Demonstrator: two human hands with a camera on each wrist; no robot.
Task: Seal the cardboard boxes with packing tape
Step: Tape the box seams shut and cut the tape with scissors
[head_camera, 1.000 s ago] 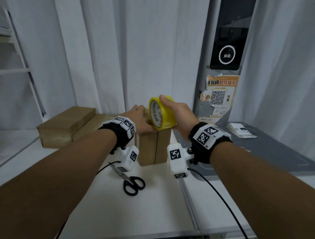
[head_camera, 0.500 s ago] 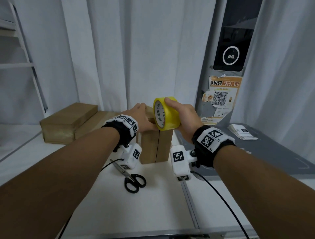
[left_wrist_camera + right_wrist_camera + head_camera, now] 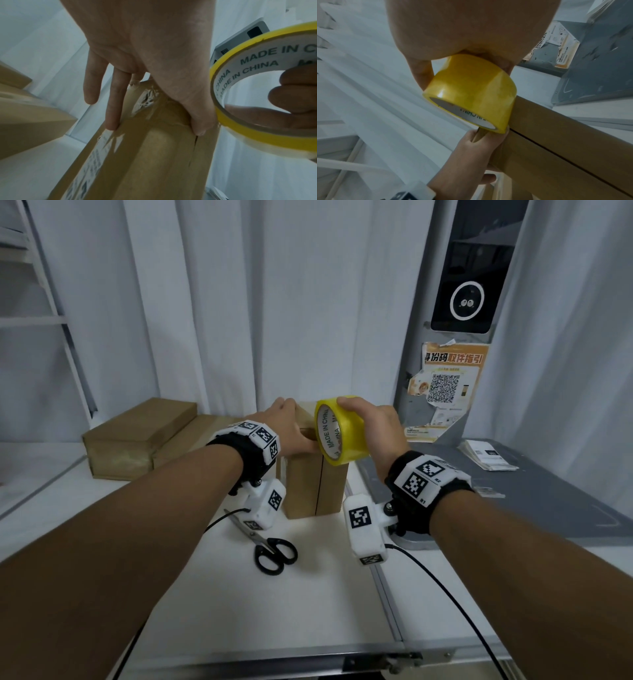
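Observation:
A tall cardboard box point(image 3: 315, 487) stands upright on the white table, a dark seam running down its near face. My left hand point(image 3: 287, 426) holds the box's top end, with fingers point(image 3: 111, 108) lying along its taped side and the thumb point(image 3: 199, 125) pressing the near face by the seam. My right hand point(image 3: 373, 426) grips a yellow tape roll point(image 3: 339, 433) upright against the box's top right corner. In the right wrist view the tape roll point(image 3: 471, 97) touches the box point(image 3: 556, 142) just above the left hand point(image 3: 471, 151). The box's top is hidden by both hands.
Black-handled scissors point(image 3: 274, 553) lie on the table in front of the box. Flat cardboard boxes point(image 3: 137, 436) are stacked at the back left. A grey platform point(image 3: 513, 501) with a paper stack point(image 3: 486, 457) lies to the right. Wrist-camera cables point(image 3: 445, 594) trail toward the table's front edge.
The tape roll in my right hand has shifted slightly to the right along the box's top. My left hand has stayed on the box.

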